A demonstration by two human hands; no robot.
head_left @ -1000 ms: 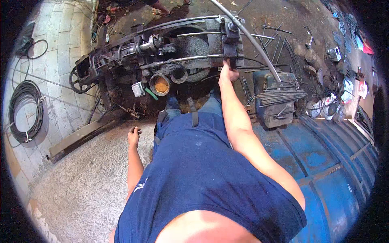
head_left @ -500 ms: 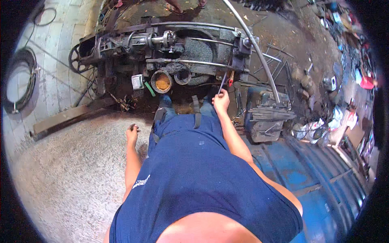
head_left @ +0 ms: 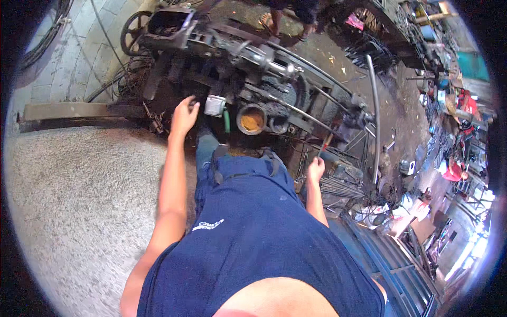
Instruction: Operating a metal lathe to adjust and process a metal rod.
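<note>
My left hand [head_left: 185, 117] is raised beside the machine, its thumb and fingers a little apart and nothing visible in them. Just right of it is a small white-topped box [head_left: 215, 105], with a green strip [head_left: 227, 120] hanging below. My right hand [head_left: 316, 170] is closed around a thin grey rod [head_left: 320, 153] that points up toward the machine. Close to the rod's far end is a red-handled tool [head_left: 328, 140]. Between my hands, at the machine's near side, sits a round can [head_left: 241, 122] holding orange-brown material, with a dark cup [head_left: 278, 124] next to it.
The greasy machine [head_left: 248, 55] with long steel bars and a handwheel [head_left: 134, 33] spans the far side. A long beam [head_left: 79, 110] lies at left. Metal rods [head_left: 340, 187] and a blue ribbed panel [head_left: 380, 253] are at right. Another person's feet [head_left: 272, 24] show beyond the machine.
The view has turned, so the machine now slants down to the right. My left hand has moved forward toward the white-topped box. My right hand keeps the rod and sits lower in the view.
</note>
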